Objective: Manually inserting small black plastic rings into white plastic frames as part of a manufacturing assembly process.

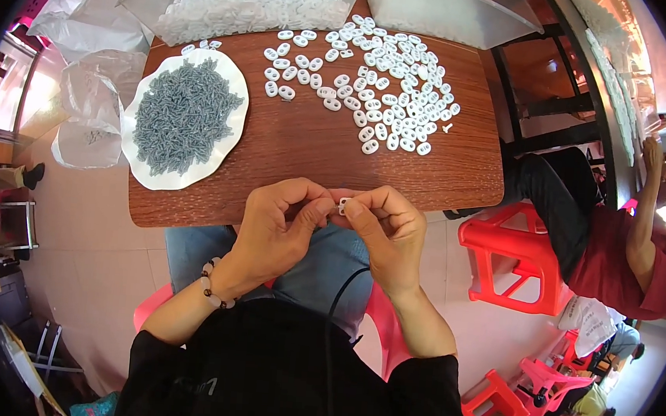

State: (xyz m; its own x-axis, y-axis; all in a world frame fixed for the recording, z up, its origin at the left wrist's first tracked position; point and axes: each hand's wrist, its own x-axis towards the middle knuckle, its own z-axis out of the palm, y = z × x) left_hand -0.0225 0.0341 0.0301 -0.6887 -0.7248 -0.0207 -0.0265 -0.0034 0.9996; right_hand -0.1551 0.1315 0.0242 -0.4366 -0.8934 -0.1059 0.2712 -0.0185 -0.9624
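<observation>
Above my lap, at the table's near edge, my right hand (391, 236) pinches a small white oval piece with two holes (344, 203) between thumb and fingers. My left hand (281, 216) meets it from the other side, thumb and fingertips pressed together right against the piece. Whatever those left fingertips hold is too small and too covered to make out. Many matching white two-hole pieces (404, 96) lie loose on the far right of the table. On the left a white scalloped plate (236, 126) bears a heap of small grey pins (183, 118).
The brown wooden table (299, 147) carries a clear bin of white pieces (255, 2) at its far edge, with another pale bin (450, 18) beside it. Clear plastic bags (95, 103) hang at left. A red stool (517, 258) and a seated person are at right.
</observation>
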